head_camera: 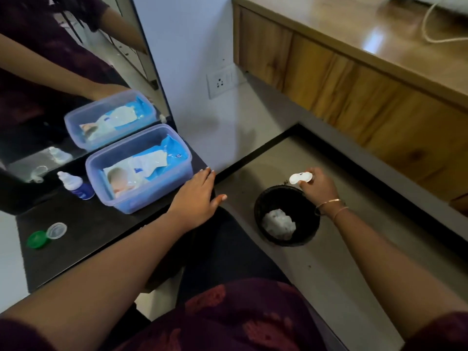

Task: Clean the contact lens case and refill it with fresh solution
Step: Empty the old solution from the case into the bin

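The white contact lens case (300, 178) sits pinched between the thumb and fingertips of the right hand (319, 188), which I see held by the far rim of a black bin (258, 209) on the floor. A crumpled white tissue (278, 224) lies inside the bin. On my feed the left hand (197, 196) rests palm down on the edge of the black counter (76, 254), fingers straight, thumb apart. Further left on the counter a green cap (37, 239) and a clear cap (56, 230) lie touching, near the solution bottle (74, 186) standing just beside a plastic box (141, 196) against the mirror (50, 72).
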